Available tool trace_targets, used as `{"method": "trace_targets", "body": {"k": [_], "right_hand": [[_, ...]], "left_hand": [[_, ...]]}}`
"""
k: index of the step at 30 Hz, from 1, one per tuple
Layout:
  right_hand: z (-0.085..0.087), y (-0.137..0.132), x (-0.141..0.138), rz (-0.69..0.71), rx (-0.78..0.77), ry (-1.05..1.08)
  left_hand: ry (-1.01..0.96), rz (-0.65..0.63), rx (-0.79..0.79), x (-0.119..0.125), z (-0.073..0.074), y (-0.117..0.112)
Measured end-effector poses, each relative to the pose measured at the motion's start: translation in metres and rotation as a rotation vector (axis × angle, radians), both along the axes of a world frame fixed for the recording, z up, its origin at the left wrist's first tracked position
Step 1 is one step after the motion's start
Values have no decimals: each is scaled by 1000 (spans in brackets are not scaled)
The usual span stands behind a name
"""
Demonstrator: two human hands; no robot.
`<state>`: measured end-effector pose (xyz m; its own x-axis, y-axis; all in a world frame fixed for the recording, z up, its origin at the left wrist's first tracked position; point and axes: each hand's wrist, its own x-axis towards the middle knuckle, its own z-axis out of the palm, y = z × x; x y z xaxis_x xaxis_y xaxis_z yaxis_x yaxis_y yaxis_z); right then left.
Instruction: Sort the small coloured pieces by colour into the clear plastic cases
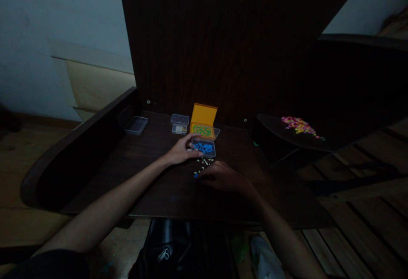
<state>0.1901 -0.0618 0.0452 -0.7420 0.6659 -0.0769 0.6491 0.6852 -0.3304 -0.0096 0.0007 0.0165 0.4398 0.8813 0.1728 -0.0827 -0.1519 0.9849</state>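
My left hand (183,149) grips the left side of a clear plastic box (215,155), thumb along its front edge and fingers at the back. Small blue pieces (203,147) lie in that box. Closer to me, my right hand (219,175) is closed, its fingertips pinched at a small blue piece (196,176) on the dark table. Between the hands are scattered several tiny pale pieces (206,162). Just behind the clear box stands an open orange box (204,114), its lid up, with green pieces (203,130) inside.
Left of the orange box is a small open clear case (179,129) with pale and yellow bits. A clear tray or lid (136,125) lies further left. Pink and yellow pieces (299,126) are heaped on a dark ledge at right. A raised wooden side (86,143) bounds the table's left.
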Motion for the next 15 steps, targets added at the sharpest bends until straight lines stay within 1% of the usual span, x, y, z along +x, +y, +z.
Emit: {"method": "trace_targets", "body": {"k": [3,10,15], "right_hand": [[1,2,-1,23,5,-9],[4,14,-3,159,-45,35],[2,20,-2,166,-63,47]], "left_hand": [[-6,4,-1,0,0,0],[-7,12,-13,1,2,-1],[-7,18,2,0,2,-1]]}}
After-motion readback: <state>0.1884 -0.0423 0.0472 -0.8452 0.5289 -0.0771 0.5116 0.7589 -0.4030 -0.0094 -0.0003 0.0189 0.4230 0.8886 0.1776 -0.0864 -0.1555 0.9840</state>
